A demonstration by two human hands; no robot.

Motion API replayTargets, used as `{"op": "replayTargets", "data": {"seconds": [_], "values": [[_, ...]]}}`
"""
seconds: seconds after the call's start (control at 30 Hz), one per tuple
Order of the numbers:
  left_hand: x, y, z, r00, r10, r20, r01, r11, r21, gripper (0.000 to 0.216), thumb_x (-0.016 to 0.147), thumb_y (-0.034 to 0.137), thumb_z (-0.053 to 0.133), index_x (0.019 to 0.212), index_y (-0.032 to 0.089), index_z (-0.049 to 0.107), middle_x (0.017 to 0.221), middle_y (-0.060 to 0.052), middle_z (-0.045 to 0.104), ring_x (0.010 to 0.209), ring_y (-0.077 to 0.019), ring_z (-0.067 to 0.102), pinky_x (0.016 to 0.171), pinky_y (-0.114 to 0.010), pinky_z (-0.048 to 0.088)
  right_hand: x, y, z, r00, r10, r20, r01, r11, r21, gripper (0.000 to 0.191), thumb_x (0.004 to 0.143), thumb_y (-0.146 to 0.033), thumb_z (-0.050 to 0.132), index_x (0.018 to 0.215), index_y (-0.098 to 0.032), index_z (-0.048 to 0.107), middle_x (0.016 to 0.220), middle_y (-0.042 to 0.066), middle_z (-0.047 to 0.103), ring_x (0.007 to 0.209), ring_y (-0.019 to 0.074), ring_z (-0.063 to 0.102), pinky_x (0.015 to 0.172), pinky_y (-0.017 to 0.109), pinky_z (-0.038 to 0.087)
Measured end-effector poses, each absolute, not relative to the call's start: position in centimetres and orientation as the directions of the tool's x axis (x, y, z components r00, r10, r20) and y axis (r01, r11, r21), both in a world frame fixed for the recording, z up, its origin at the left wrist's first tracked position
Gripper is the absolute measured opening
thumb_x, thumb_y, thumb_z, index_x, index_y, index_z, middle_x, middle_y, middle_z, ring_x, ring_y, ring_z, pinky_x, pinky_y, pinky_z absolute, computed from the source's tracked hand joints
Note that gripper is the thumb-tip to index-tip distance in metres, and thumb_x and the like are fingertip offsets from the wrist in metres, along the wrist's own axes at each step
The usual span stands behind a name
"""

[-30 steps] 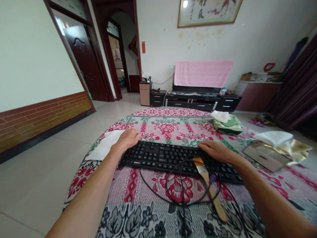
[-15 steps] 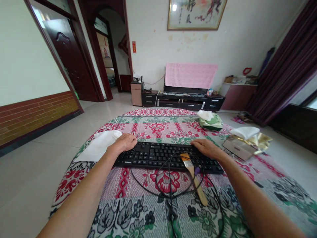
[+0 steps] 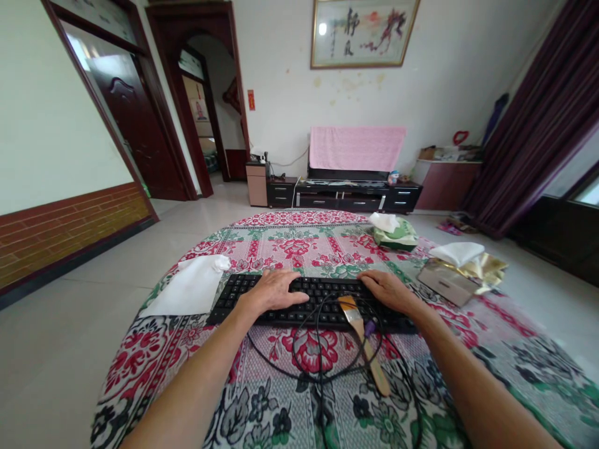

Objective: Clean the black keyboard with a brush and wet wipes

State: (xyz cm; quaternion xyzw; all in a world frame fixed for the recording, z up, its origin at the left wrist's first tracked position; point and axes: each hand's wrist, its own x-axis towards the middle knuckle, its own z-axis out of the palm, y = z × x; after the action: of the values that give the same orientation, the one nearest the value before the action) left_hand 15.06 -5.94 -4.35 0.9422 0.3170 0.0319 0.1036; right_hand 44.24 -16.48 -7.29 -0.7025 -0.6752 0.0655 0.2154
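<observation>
A black keyboard [image 3: 309,302] lies across a round table with a floral cloth [image 3: 309,240]. My left hand [image 3: 274,291] rests flat on the middle-left keys, fingers stretched out. My right hand [image 3: 386,290] lies flat on the keys to the right, fingers apart. Neither hand holds anything. A wooden-handled brush [image 3: 364,340] lies with its bristles on the keyboard's near edge, just below my right hand. The keyboard's black cable [image 3: 322,362] loops on the cloth in front, ending in a purple plug [image 3: 370,325].
A white cloth [image 3: 189,290] lies left of the keyboard. A green tissue pack [image 3: 395,234] sits at the back right, a gold box with a white tissue [image 3: 461,268] at the right edge. Beyond stand a TV cabinet [image 3: 355,193] and doorways.
My left hand has slid right from the keyboard's left end to its middle keys. The right hand stays on the keys. The view has shifted slightly.
</observation>
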Motion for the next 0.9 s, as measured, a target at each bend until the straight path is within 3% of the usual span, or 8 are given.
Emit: {"op": "replayTargets", "data": {"seconds": [0.13, 0.43, 0.63, 0.9], "values": [[14.5, -6.0, -4.3, 0.809, 0.583, -0.077, 0.582, -0.774, 0.250, 0.075, 0.076, 0.068, 0.049, 0.139, 0.027, 0.040, 0.147, -0.010, 0.041, 0.134, -0.0322, 0.036, 0.108, -0.058, 0.023, 44.1, -16.5, -7.1, 0.096, 0.977, 0.192, 0.921, -0.014, -0.388, 0.038, 0.090, -0.032, 0.035, 0.096, -0.018, 0.070, 0.099, 0.009, 0.071, 0.093, 0.0220, 0.064, 0.086, 0.031, 0.046], [13.9, -5.7, -4.5, 0.804, 0.529, -0.272, 0.591, -0.761, 0.267, 0.124, 0.047, 0.081, 0.064, 0.150, 0.031, 0.014, 0.158, -0.011, 0.008, 0.143, -0.0401, 0.003, 0.111, -0.064, 0.005, 44.2, -16.7, -7.0, 0.086, 0.977, 0.197, 0.913, 0.003, -0.409, 0.037, 0.091, -0.028, 0.035, 0.099, -0.017, 0.070, 0.103, 0.008, 0.071, 0.096, 0.0208, 0.064, 0.087, 0.030, 0.045], [14.0, -5.6, -4.8, 0.812, 0.518, -0.271, 0.579, -0.775, 0.253, 0.127, 0.046, 0.077, 0.068, 0.150, 0.030, 0.013, 0.158, -0.011, 0.009, 0.142, -0.0423, 0.003, 0.110, -0.066, 0.005, 44.0, -16.8, -6.7, 0.073, 0.978, 0.193, 0.921, 0.008, -0.389, 0.036, 0.091, -0.028, 0.036, 0.098, -0.018, 0.070, 0.101, 0.007, 0.071, 0.094, 0.0199, 0.064, 0.086, 0.029, 0.045], [15.3, -5.7, -5.7, 0.851, 0.515, -0.105, 0.524, -0.819, 0.233, 0.117, 0.053, 0.076, 0.064, 0.149, 0.026, 0.020, 0.155, -0.012, 0.022, 0.140, -0.0398, 0.019, 0.112, -0.057, 0.017, 43.6, -17.2, -5.6, 0.089, 0.972, 0.215, 0.924, 0.001, -0.383, 0.031, 0.088, -0.027, 0.042, 0.098, -0.017, 0.069, 0.101, 0.008, 0.070, 0.094, 0.0200, 0.063, 0.086, 0.030, 0.045]]}}
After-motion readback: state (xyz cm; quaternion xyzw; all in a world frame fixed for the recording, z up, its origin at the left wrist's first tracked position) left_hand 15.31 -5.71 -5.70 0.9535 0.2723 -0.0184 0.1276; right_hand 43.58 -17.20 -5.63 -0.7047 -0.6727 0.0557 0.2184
